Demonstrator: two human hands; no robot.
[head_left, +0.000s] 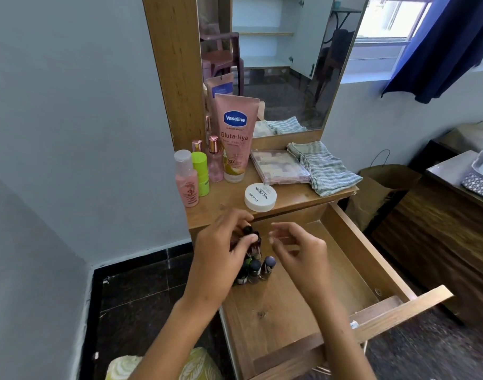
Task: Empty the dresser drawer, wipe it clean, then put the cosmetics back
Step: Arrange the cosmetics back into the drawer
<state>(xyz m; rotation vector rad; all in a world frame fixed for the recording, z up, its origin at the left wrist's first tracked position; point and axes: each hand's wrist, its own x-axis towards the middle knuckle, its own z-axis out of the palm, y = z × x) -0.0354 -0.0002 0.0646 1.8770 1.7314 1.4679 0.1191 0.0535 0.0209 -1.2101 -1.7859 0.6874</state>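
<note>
I see left hand [224,242] gripping nail polish bottles [248,237] over drawer [366,242] far-left corner; upright cluster [255,270] just below, nearer it. Right hand [298,248] loose, empty, just right.

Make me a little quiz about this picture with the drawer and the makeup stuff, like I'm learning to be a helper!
1. True or false: the striped cloth lies inside the open drawer.
2. Which hand grips a small dark bottle? A) left hand B) right hand C) neither
3. Fill in: the white round tub on the dresser top reads "NAIL ____".

Key
1. False: it lies on the dresser top, beside the clear palette case.
2. A: the right hand hovers with its fingers loose and holds nothing.
3. POLISH.
</note>
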